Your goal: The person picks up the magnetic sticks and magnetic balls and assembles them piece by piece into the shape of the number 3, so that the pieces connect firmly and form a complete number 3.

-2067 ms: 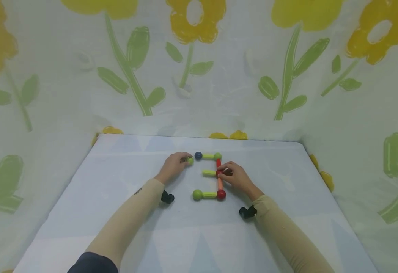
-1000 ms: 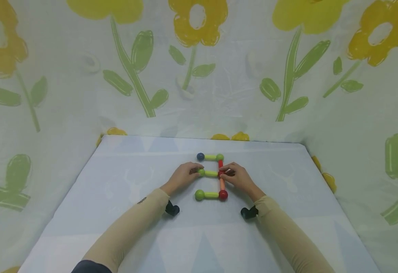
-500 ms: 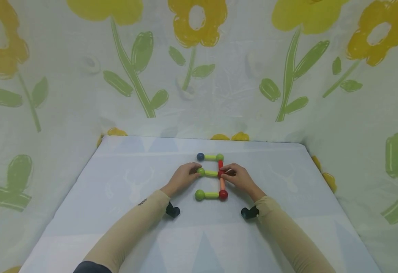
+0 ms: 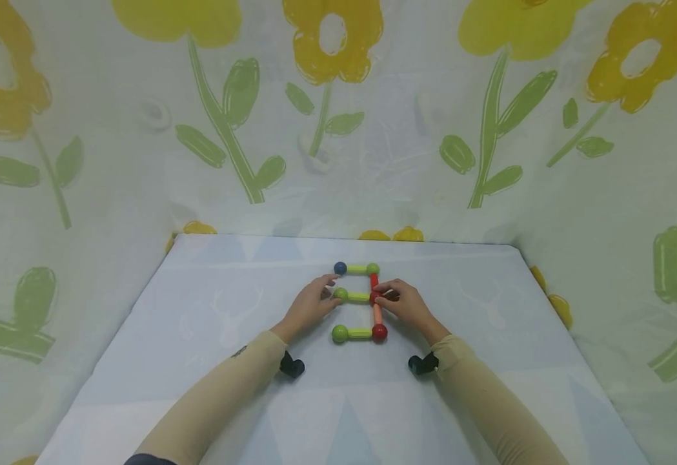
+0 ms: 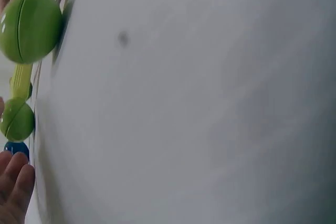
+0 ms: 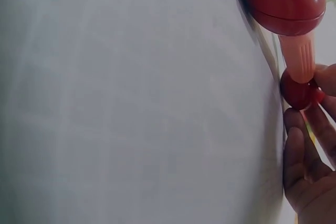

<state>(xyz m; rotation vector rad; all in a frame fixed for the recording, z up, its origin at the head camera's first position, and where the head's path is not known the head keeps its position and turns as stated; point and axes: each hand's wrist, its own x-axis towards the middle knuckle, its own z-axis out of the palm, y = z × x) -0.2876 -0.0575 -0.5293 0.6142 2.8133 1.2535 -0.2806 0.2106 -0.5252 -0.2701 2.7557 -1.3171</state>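
On the table lies an E-like figure of rods and balls, its prongs pointing left. My left hand (image 4: 310, 303) is beside the green ball (image 4: 341, 295) that ends the middle yellow-green rod (image 4: 359, 297). Its fingers are spread off that ball, and the thumb is close to it; whether it touches cannot be told. With thumb and fingers my right hand (image 4: 406, 306) pinches the middle red ball (image 6: 297, 91), which joins the red rod (image 4: 374, 280) and the orange rod (image 4: 378, 314). In the left wrist view, fingertips (image 5: 22, 178) show near the blue ball (image 5: 17, 149).
The far prong ends in a dark blue ball (image 4: 340, 268), with a green ball (image 4: 373, 268) at its corner. The near prong runs from a green ball (image 4: 340, 333) to a red ball (image 4: 379, 332). Flower-printed cloth (image 4: 384, 161) rises behind the white table (image 4: 199, 387).
My left hand brought the green ball from the left onto the middle rod's free end, then loosened its fingers from it. My right hand stayed on the middle red ball.
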